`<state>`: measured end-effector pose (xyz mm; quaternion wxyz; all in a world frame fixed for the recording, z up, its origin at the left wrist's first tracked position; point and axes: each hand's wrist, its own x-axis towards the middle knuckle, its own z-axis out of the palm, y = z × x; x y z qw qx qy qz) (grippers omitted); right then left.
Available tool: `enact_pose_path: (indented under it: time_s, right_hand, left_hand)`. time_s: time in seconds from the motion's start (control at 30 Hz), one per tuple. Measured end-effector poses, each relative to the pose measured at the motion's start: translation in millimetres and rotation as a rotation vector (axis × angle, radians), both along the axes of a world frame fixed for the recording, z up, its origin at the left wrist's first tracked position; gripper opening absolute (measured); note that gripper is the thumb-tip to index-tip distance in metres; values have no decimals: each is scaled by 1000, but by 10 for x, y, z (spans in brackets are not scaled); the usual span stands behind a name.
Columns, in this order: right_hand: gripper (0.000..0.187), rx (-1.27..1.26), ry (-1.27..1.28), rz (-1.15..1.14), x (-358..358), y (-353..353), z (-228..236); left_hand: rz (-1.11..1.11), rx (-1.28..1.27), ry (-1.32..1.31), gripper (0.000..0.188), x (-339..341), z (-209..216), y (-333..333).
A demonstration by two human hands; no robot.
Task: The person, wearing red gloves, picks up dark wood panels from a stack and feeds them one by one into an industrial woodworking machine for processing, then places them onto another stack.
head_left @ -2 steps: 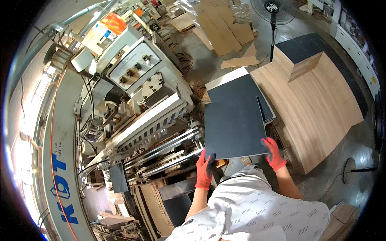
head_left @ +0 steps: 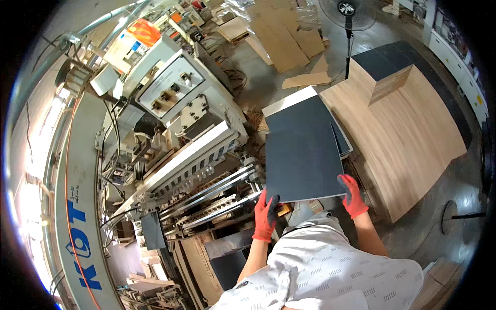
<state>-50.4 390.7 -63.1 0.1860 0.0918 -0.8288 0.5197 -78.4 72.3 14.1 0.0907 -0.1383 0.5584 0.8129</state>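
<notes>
Board (head_left: 305, 165), dark grey, rectangular and thin, lies at the centre of the frame, just ahead of the two gloved hands and between them, its near edge toward the person's body. The left hand in a red glove with dark fingertips (head_left: 265, 217) is at its lower-left corner, and the right hand in a matching red glove with a dark palm (head_left: 353, 196) is at its lower-right corner.

The hands stand about a board's width apart. On the left, the thumb stands a little away from the raised fingers, leaving a narrow gap at the corner; on the right, the fingers reach up along the side edge, slightly bent, with their tips at the board. Whether either hand closes firmly on it cannot be told, since any fingers beneath are hidden.

The board's face is matte and nearly even in tone, with a thin pale line along its near edge. Its far end merges with another dark grey flat panel (head_left: 295, 114), which has a pale strip beyond it. To the right, toward the right side of the frame, spreads a large stack of light brown wood-grain panels (head_left: 408, 144).
</notes>
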Motion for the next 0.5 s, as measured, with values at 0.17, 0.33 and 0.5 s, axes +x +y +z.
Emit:
enact_pose_path:
  time_s: [0.17, 0.33, 0.5]
  right_hand:
    - [39, -1930, -293, -69, -359, -151, 175]
    - [50, -1331, -285, -819, -817, -595, -399]
    - [70, -1217, -256, -922, -1132, -1082, 41]
  left_hand:
    - [-56, 21, 7, 52, -221, -236, 397]
    - [-217, -264, 123, 62, -230, -630, 483]
    - [-344, -329, 13, 71, -139, -468, 407]
